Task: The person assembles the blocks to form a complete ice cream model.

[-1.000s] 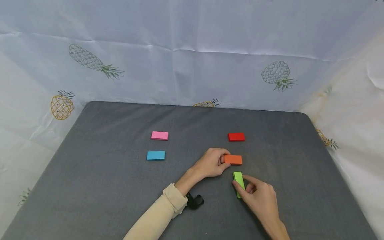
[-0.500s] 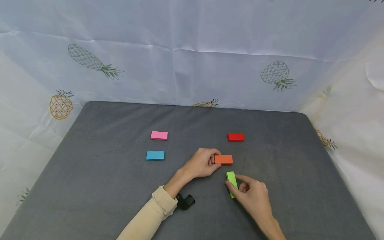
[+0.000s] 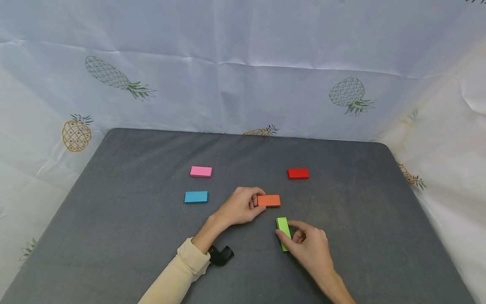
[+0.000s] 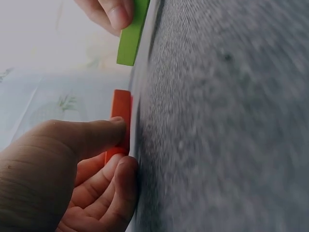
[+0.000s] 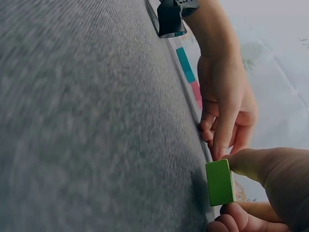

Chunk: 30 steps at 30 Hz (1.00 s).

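My left hand [image 3: 240, 207] pinches the left end of an orange block [image 3: 268, 200], thumb on the near side and fingers on the far side. In the left wrist view the orange block [image 4: 121, 116] sits close over the cloth. Nearer to me, my right hand [image 3: 308, 245] pinches a green block [image 3: 283, 233] between thumb and index finger, its long side pointing away from me. From the right wrist, the end face of the green block [image 5: 220, 182] shows between thumb and fingers. A short gap separates the two held blocks.
On the grey cloth-covered table [image 3: 114, 236] lie a pink block [image 3: 201, 172] and a blue block [image 3: 196, 197] to the left, and a red block [image 3: 298, 174] behind to the right. A pineapple-print curtain [image 3: 243, 84] hangs along the back edge. A black camera mount [image 3: 221, 256] is on the left wrist.
Both hands have moved left together, carrying the orange and green blocks with them. The pink, blue and red blocks stay where they were.
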{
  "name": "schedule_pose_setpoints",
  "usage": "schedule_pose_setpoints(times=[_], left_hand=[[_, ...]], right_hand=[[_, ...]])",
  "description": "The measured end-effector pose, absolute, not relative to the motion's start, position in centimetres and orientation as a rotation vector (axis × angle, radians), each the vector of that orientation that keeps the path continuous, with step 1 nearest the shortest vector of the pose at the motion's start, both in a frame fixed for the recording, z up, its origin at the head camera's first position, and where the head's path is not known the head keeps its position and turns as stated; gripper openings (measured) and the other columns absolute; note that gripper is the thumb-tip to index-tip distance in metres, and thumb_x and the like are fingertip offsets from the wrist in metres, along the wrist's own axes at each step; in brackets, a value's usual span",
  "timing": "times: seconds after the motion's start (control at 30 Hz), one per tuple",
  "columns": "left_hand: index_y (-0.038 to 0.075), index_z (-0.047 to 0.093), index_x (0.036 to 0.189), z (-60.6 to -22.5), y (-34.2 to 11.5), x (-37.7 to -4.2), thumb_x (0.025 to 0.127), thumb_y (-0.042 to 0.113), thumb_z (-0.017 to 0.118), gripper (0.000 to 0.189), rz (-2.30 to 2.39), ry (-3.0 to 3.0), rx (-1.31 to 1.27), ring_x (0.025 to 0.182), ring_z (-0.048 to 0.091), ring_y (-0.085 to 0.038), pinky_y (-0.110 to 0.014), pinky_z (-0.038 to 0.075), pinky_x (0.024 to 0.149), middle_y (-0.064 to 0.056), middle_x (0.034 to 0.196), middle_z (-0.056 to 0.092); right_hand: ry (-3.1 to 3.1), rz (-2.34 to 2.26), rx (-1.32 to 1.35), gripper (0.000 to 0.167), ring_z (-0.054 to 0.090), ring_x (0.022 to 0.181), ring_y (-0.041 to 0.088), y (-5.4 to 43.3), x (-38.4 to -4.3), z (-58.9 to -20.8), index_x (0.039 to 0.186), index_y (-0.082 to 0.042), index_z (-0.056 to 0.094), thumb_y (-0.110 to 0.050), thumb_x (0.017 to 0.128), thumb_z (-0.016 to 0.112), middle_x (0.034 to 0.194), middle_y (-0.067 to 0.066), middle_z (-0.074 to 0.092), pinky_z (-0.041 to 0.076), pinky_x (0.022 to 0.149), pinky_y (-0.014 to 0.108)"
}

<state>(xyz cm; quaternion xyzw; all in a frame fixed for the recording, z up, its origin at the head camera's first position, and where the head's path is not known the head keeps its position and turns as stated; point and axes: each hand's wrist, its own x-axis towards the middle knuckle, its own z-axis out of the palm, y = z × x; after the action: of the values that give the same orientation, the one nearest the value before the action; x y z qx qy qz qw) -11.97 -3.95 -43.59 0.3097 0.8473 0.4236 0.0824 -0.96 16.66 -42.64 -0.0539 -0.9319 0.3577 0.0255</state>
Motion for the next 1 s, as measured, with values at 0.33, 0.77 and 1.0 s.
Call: schedule_pose_setpoints(times=[0.33,0.77,1.0], left_hand=[[0.001,0.070,0.116,-43.9,-5.5,-12.0,0.092,0.010,0.074,0.026,1.265,2.493,0.935,0.057,0.049,0.001,-0.016,0.046,0.057,-0.001,0.075,0.061],[0.000,0.070,0.118,-43.6,-6.4,-12.0,0.091,0.010,0.077,0.030,1.220,2.502,0.927,0.057,0.049,0.002,-0.015,0.046,0.057,0.000,0.074,0.061],[-0.001,0.070,0.118,-43.6,-6.5,-12.2,0.090,0.009,0.077,0.031,1.195,2.489,0.951,0.057,0.048,0.003,-0.014,0.046,0.056,-0.001,0.074,0.062]], right_hand=[[-2.898,1.171,-0.179,0.032,0.041,0.044,0.001,15.1,-1.6,-42.9,0.103,-0.012,0.079,-0.033,0.080,0.089,0.053,-0.006,0.051,0.034,0.044,0.020],[-2.895,1.171,-0.135,0.035,0.041,0.043,0.001,13.3,-2.2,-43.2,0.103,-0.007,0.078,-0.031,0.080,0.088,0.050,-0.009,0.052,0.035,0.043,0.020],[-2.897,1.168,-0.095,0.036,0.043,0.040,0.002,12.4,-2.4,-43.4,0.102,-0.005,0.078,-0.032,0.080,0.089,0.048,-0.010,0.051,0.037,0.042,0.021]])
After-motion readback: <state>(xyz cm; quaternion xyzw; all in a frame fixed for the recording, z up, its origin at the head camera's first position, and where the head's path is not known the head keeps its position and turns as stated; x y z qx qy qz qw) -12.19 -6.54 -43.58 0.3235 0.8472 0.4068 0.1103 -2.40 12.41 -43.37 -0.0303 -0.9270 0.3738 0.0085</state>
